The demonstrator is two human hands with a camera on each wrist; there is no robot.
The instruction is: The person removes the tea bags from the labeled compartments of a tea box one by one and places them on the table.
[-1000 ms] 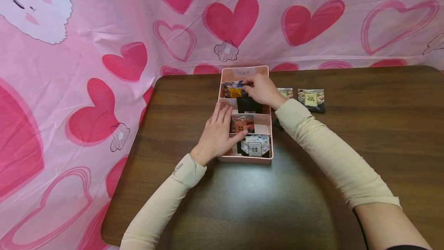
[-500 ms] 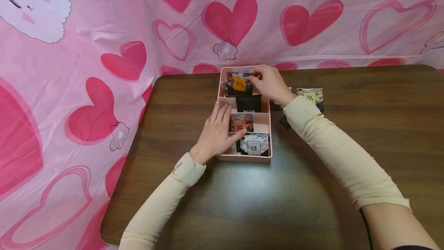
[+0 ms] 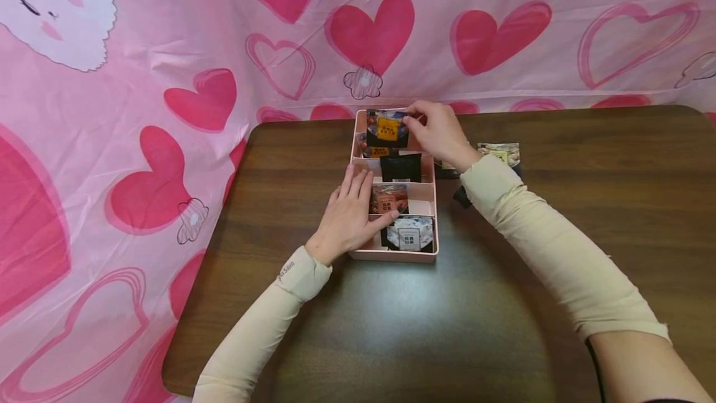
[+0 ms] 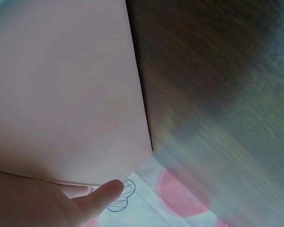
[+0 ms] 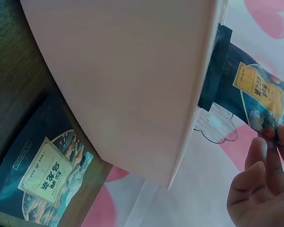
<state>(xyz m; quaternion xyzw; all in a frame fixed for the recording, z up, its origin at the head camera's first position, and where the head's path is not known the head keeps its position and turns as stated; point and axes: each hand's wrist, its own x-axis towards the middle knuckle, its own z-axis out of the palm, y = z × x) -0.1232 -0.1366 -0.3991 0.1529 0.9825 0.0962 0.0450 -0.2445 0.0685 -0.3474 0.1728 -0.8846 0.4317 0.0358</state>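
One sachet (image 3: pixel 387 129) is pinched in the right hand (image 3: pixel 436 131), the left hand (image 3: pixel 350 217) resting straight-fingered on the box (image 3: pixel 394 257).

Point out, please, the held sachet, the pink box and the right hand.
Held sachet (image 3: pixel 388 130): head view, on its orange label.
Pink box (image 5: pixel 118 80): right wrist view, on its outer wall.
Right hand (image 3: pixel 438 131): head view, on its back.

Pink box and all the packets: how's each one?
Pink box, open, on table
Raised orange packet, pinched by right grip
Lower orange packet, partly covered
Black packet, inside, plain side showing
Red packet, inside, label showing
White packet, inside, label showing
Rightmost packet, on table, partly hidden
Packet beside box, face up
Dark thing, mostly hidden
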